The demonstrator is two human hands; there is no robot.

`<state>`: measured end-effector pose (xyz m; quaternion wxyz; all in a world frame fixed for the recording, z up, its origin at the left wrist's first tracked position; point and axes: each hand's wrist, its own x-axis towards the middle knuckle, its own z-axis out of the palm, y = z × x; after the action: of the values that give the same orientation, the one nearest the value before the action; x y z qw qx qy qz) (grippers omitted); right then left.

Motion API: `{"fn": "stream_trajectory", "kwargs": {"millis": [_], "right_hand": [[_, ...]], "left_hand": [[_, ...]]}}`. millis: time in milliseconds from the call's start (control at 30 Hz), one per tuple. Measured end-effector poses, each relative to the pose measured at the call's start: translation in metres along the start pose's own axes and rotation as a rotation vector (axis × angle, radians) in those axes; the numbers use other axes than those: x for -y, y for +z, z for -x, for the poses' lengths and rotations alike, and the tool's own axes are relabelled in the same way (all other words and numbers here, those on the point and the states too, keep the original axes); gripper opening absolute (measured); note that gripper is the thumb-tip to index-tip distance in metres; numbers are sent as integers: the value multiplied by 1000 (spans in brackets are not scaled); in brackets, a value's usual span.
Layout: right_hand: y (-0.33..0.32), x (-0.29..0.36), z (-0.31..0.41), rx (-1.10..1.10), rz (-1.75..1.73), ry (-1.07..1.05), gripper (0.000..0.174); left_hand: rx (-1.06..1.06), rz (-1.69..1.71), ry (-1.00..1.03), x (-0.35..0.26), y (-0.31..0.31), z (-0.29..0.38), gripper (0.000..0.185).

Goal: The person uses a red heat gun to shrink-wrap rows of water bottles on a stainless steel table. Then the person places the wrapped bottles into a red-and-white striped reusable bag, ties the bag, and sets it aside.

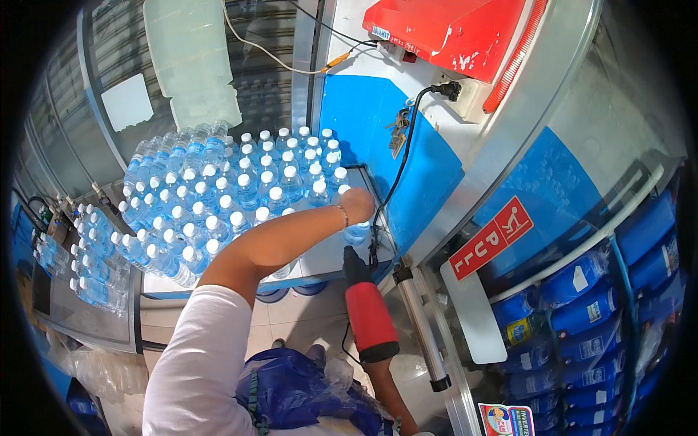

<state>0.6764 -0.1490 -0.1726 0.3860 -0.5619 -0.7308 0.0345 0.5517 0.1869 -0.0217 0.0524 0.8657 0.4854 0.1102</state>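
Observation:
My left hand [357, 205] is curled over the top of a clear plastic water bottle [356, 233] at the right end of the table. A red and black heat gun [371, 321] points its nozzle up at this bottle. My right hand, mostly hidden behind the gun's body, holds it from below [376, 365]. Many filled plastic bottles with white caps [248, 191] stand in rows to the left of my left hand. More bottles [207, 147] lie tilted or stacked behind them. Clear plastic film lies over a blue bag or apron [294, 387] at my front.
A black plug and cord [417, 103] hang along the blue wall beside a bunch of keys [398, 131]. A glass door with a metal handle [422, 327] stands to the right. Blue containers [591, 313] are stacked beyond it. Another group of bottles [95, 267] stands on a glass-topped counter at the left.

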Motion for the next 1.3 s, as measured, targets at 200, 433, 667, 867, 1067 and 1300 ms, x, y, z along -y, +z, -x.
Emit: {"fn": "stream_trajectory", "kwargs": {"millis": [200, 433, 667, 867, 1067, 1300], "right_hand": [[34, -5, -26, 38, -423, 270, 48], [45, -7, -46, -52, -248, 293, 60], [39, 4, -55, -100, -35, 81, 61], [58, 6, -50, -230, -358, 318, 59], [70, 3, -52, -194, -478, 359, 51], [58, 3, -75, 15, -6, 32, 26]], "left_hand": [[262, 89, -102, -23, -18, -25, 24], [222, -153, 327, 53, -45, -39, 25], [133, 15, 520, 94, -19, -27, 32], [82, 0, 283, 58, -11, -35, 36], [102, 75, 62, 37, -7, -40, 44], [217, 40, 343, 92, -52, -27, 29]]}}
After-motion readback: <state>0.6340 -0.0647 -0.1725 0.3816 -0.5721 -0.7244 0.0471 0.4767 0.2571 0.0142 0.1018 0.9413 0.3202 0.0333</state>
